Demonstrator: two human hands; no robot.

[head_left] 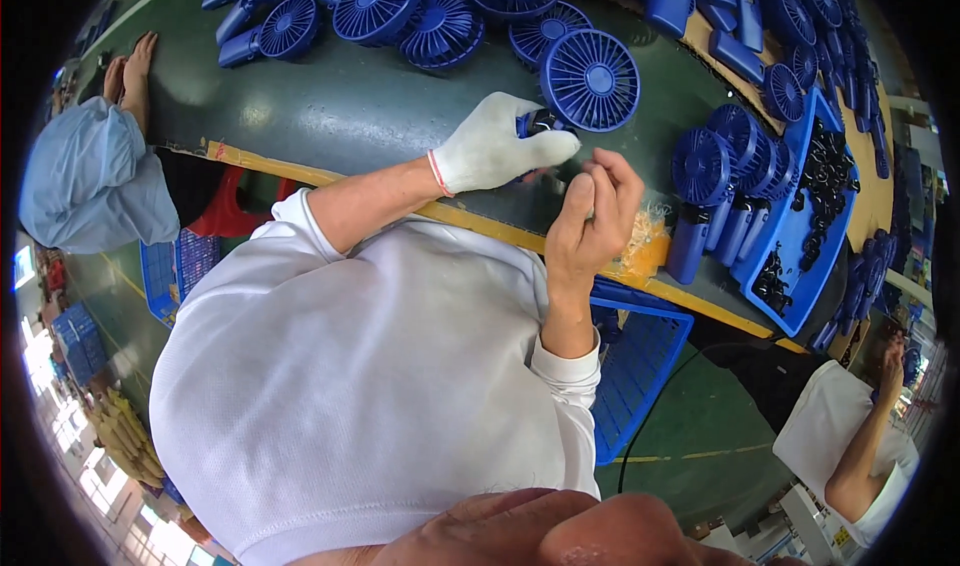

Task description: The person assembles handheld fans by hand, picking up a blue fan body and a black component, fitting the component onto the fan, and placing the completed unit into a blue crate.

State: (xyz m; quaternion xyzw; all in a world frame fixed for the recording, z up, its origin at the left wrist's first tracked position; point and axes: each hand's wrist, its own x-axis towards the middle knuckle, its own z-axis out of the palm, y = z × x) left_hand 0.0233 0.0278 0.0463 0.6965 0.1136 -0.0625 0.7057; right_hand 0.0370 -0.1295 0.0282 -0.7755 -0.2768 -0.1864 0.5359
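Note:
My left hand [492, 148], in a white glove, is wrapped around the neck and handle of a blue handheld fan [598, 78]. The round grille of this fan points away from me and faces up. A small black part shows by the gloved thumb, where the handle is mostly covered. Just right of the glove is my bare right hand [594, 216], its fingers curled and drawn together by the handle's lower end. Whatever lies between those fingers is hidden. Both hands are over the near edge of the dark green worktable [370, 116].
More blue handheld fans [376, 4] lie along the far side. Several stand upright [702, 166] at right, beside a blue tray [815, 231] of small black parts. A blue crate [640, 376] sits below the table edge. People work at left [95, 171] and right [850, 431].

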